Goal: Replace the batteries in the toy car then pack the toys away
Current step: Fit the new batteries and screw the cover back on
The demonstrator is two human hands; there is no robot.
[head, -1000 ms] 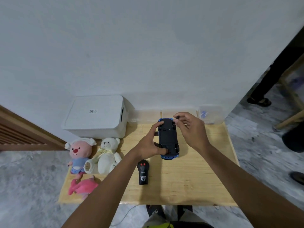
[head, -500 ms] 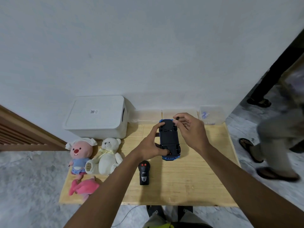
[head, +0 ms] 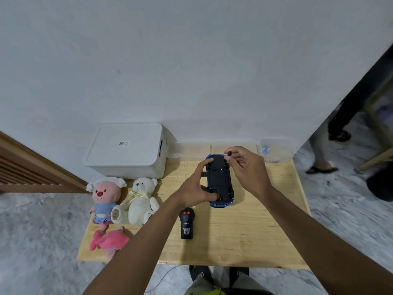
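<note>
My left hand [head: 195, 190] clamps the toy car [head: 219, 179], belly-up mid-table, while my right hand [head: 248, 167] pinches a small dark tool [head: 229, 153] over its far end, so I should hold the car steady and the tool upright to avoid slipping.

A plain, pale grey wall [head: 191, 60] fills the upper two thirds of the frame, evenly lit and unmarked but for a few faint smudges. Against its foot, at lower centre, stands a light wooden table [head: 255, 231] with a visible grain. Grey marbled floor [head: 38, 231] spreads to either side of the table; at the left edge a brown slatted wooden panel [head: 25, 171] runs down toward the wall's foot, while at the right edge, past the wall's corner, are pale wooden furniture legs [head: 378, 158] and blurred legs in sandals [head: 323, 165].
</note>
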